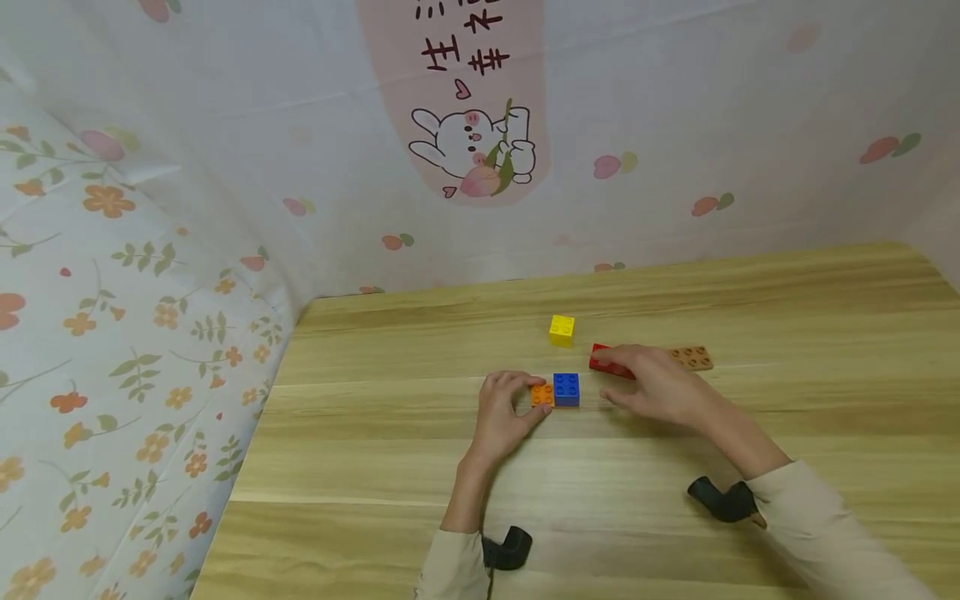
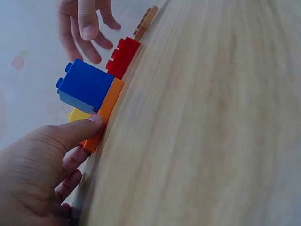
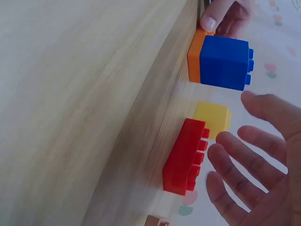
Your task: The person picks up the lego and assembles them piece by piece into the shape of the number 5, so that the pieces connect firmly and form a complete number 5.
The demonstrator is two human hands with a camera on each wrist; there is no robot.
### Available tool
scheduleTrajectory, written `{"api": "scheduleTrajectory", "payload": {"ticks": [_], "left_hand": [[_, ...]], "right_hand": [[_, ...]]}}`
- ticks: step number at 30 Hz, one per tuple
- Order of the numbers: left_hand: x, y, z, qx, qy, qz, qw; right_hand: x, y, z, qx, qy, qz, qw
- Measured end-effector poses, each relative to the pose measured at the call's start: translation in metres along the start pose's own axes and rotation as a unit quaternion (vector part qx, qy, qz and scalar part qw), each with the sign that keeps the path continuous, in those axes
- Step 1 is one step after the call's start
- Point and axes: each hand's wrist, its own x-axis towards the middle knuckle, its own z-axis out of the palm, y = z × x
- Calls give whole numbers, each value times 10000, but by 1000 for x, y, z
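An orange building plate (image 1: 542, 394) lies on the table with a blue brick (image 1: 567, 389) seated on its right end. My left hand (image 1: 504, 417) pinches the plate's left end between thumb and fingers, as the left wrist view shows. Over the red brick (image 3: 183, 157) hovers my right hand (image 1: 656, 385), its fingers (image 3: 244, 181) spread and apart from the brick. Part of the red brick is hidden under that hand in the head view. A yellow brick (image 1: 562, 330) stands farther back, behind the blue one.
A tan plate (image 1: 692, 358) with studs lies to the right of the red brick, partly behind my right hand. The wooden table (image 1: 360, 450) ends at a printed cloth (image 1: 315, 150) at the back and left.
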Motion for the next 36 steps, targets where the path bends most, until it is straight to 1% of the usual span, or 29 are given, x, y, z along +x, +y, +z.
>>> {"api": "scheduleTrajectory", "payload": {"ticks": [9,15,27,36], "left_hand": [[1,2,0,37,6,67,10000],[1,2,1,5,-13,38,10000],[0,2,0,13,7,45,10000],[0,2,1,42,6,32,10000]], "right_hand": [[-6,10,-1,-356,541,55,9979],[-7,12,-1,-518,769,71,9957],[-6,17,-1,-730,856,163,9935],[-7,20,0,-704,856,99,9938]]}}
